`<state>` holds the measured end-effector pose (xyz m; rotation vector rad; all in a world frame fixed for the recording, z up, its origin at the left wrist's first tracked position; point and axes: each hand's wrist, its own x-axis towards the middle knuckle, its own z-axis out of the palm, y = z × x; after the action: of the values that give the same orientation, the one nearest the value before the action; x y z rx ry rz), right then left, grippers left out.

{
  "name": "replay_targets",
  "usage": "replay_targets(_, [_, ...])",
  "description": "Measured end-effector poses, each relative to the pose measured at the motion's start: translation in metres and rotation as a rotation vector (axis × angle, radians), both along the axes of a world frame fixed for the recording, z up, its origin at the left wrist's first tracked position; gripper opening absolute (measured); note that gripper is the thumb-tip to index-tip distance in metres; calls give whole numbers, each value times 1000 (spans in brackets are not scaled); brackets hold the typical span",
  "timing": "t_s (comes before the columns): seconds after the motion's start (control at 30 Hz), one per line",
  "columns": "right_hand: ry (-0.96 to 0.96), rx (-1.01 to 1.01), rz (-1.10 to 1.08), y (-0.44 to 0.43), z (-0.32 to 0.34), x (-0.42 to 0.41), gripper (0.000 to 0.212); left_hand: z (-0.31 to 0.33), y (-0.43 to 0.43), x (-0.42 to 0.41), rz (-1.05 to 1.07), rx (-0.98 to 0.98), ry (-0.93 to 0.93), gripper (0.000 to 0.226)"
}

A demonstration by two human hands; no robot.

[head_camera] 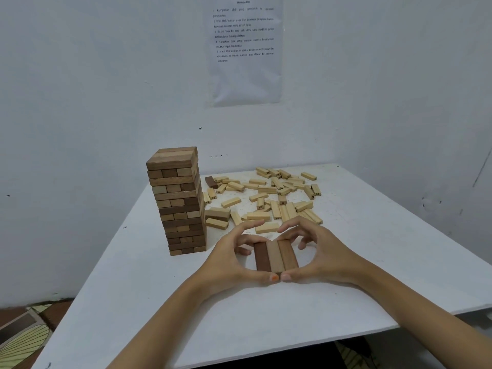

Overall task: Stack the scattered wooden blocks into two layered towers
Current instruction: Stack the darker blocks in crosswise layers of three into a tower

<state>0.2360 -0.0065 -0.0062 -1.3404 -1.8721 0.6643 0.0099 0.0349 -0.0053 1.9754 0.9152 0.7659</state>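
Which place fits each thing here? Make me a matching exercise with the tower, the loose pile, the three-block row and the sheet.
Things:
1 tower
2 pile
3 row
4 sheet

Places:
A on the wall
B framed by the left hand and right hand
C scattered at the far side of the table
D standing at the table's left

Pairs: 1-D, 2-C, 3-B, 4-A

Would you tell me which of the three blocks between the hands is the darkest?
The left block, a deep brown; the middle block is pale and the right block a warm mid-brown.
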Motion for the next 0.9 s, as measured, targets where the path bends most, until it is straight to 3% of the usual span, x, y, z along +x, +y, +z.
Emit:
replay_targets(0.2, [139, 80, 48, -8, 28, 0, 74, 29, -9, 0, -1, 99, -61, 91])
replay_targets(0.5, [256, 266, 194, -14, 114, -15, 98, 120, -32, -18, 29, 320, -137, 87])
replay_targets(0.9, [192, 404, 161, 37, 172, -86, 78, 188, 6, -83, 114, 453, -11, 81])
